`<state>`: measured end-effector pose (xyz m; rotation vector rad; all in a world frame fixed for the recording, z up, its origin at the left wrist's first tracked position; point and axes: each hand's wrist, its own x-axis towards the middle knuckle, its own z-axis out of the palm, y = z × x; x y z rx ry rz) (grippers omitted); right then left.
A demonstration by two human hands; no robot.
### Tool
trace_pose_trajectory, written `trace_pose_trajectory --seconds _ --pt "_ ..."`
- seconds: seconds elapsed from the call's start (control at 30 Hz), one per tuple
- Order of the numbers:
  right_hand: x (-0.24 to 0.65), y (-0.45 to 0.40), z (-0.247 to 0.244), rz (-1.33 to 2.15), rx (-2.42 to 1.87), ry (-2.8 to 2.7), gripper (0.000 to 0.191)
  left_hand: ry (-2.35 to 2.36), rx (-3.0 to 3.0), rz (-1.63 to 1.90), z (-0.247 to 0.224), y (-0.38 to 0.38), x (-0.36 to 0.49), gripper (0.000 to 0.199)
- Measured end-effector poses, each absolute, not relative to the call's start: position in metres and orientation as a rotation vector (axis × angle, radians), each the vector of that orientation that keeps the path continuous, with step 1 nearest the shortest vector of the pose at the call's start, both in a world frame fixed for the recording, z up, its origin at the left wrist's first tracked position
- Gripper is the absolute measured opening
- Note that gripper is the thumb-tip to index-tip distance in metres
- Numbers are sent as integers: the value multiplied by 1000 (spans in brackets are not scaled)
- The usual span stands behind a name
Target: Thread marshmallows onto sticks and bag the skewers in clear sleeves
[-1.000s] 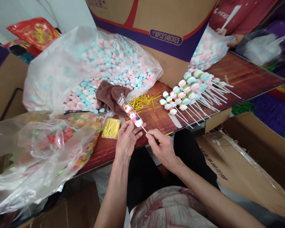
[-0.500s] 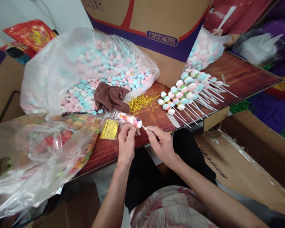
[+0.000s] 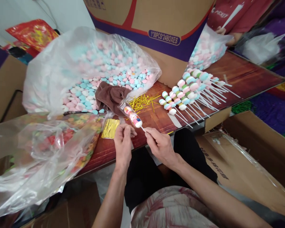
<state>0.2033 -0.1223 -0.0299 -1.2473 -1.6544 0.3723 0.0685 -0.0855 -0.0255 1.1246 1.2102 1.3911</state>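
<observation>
My right hand [image 3: 160,142] is closed on the thin white stick of a wrapped marshmallow skewer [image 3: 133,117], whose printed clear wrapper points up and left. Just left of the skewer is my left hand [image 3: 123,139], thumb and fingertips together; whether something small is between them is too small to tell. A pack of gold ties [image 3: 110,128] lies beside my left hand. Behind the skewer are a brown cloth [image 3: 110,96] and loose gold twist ties [image 3: 142,103]. Unwrapped marshmallow skewers [image 3: 186,90] lie in a row to the right.
A big clear bag of pink, blue and white marshmallows [image 3: 85,69] stands behind, with a large carton [image 3: 161,19] at its back. Another plastic bag [image 3: 49,148] covers the left side. An open box [image 3: 251,152] is at lower right. A person in red [image 3: 239,19] is at upper right.
My left hand has come away from the skewer and moved slightly left. The skewer now tilts more steeply, held by my right hand alone. The view has shifted a little.
</observation>
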Motion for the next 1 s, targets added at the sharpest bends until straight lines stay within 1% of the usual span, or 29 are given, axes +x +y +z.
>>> trace_pose_trajectory --seconds 0.13,0.4,0.5,0.63,0.77,1.0 --pt "206 -123 -36 199 -1273 -1761 23 1316 1341 1448 -21 -84 69 14" --pt "209 -121 -42 -92 -1271 -1920 22 1424 1666 1266 -28 -82 60 13" --pt "210 -121 -44 -196 -1225 -1989 24 1403 1530 1269 -27 -82 60 15" --pt "210 -119 -46 -225 -1182 -2061 28 1307 1245 1284 -23 -80 64 24" --pt "208 -119 -46 -279 -1161 -2055 27 1252 1069 1277 -21 -79 69 32" --pt "204 -122 -46 -284 -1236 -2072 29 1154 954 1315 -21 -81 76 36"
